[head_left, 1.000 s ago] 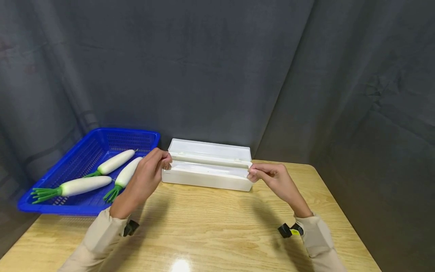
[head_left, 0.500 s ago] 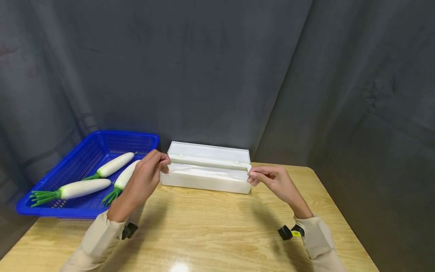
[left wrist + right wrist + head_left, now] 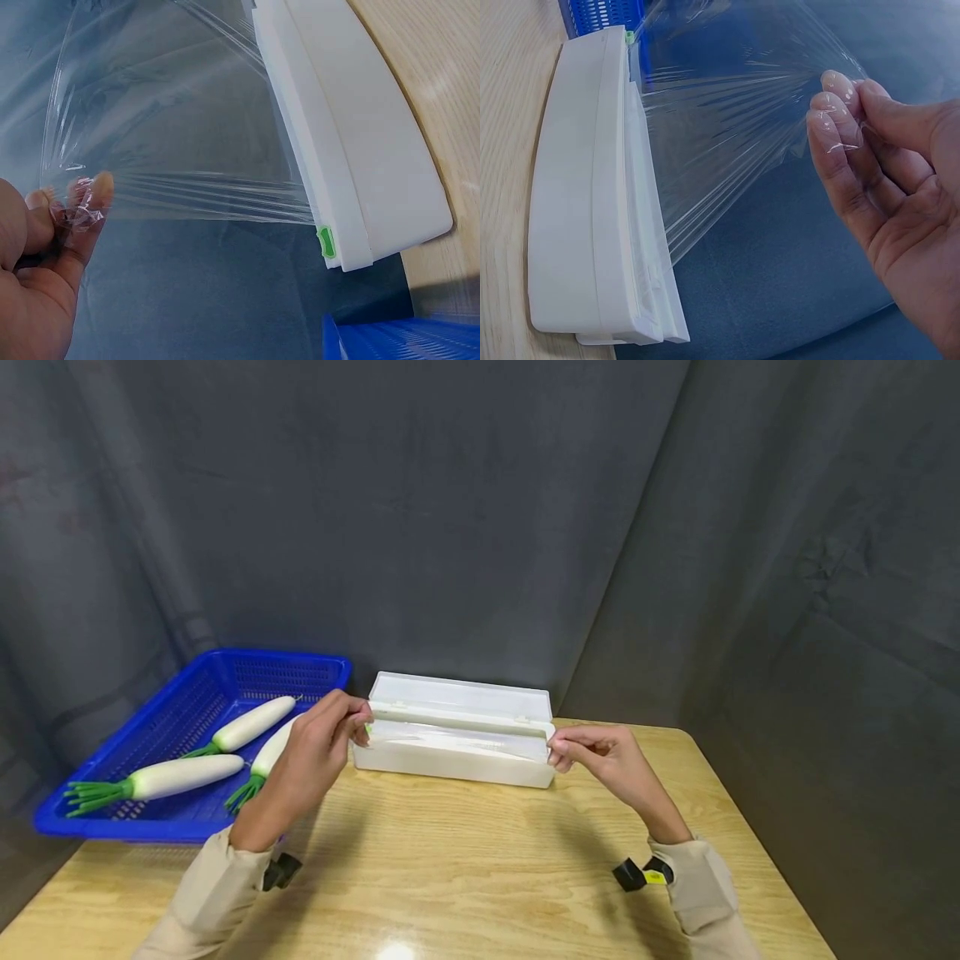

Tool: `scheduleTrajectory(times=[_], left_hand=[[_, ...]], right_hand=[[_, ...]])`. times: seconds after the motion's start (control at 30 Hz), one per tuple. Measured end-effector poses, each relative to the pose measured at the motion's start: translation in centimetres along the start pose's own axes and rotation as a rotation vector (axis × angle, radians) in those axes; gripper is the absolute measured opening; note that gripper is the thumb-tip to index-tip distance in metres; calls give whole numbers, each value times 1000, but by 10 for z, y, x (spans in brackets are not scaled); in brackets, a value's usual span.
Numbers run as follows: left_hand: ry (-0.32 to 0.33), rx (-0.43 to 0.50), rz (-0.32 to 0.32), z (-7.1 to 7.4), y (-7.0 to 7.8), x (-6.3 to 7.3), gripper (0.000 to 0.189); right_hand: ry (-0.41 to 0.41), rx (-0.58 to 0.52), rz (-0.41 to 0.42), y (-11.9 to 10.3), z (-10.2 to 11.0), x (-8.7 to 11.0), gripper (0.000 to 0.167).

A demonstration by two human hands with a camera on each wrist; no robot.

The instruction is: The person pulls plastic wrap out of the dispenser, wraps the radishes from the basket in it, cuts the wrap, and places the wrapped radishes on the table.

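A white cling film dispenser box [image 3: 453, 762] stands on the table with its lid [image 3: 461, 693] tipped back. Clear cling film [image 3: 202, 142] stretches out of it, up toward both hands. My left hand [image 3: 318, 752] pinches one corner of the film between thumb and fingers, near the box's left end. At the right end, my right hand [image 3: 603, 760] pinches the other corner. In the right wrist view, creases in the film [image 3: 727, 112] fan out from those fingertips. A green tab [image 3: 326, 241] shows at the box's end in the left wrist view.
To the left, a blue plastic basket [image 3: 180, 689] holds several white radishes, among them one radish [image 3: 187, 772] with green stalks. The wooden table [image 3: 465, 868] extends toward me, and a grey curtain [image 3: 450, 527] hangs behind the box.
My left hand has shifted slightly left, and the green tab now shows beside it. The right hand has hardly moved. Both keep their pinch on the cling film.
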State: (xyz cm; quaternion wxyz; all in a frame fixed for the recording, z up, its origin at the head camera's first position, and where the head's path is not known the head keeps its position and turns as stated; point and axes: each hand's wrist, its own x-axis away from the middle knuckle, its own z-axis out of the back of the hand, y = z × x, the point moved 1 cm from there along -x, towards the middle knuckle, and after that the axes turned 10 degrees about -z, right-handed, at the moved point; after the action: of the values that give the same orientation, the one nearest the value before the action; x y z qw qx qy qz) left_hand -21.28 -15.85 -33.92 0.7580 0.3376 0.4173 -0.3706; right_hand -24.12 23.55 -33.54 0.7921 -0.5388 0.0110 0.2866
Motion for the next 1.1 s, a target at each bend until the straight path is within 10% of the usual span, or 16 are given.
scheduleTrajectory(times=[1.1], left_hand=[[-37,34,-97,14,7,-6,29]], right_hand=[[-59,-13,-16,-10,1,6,11]])
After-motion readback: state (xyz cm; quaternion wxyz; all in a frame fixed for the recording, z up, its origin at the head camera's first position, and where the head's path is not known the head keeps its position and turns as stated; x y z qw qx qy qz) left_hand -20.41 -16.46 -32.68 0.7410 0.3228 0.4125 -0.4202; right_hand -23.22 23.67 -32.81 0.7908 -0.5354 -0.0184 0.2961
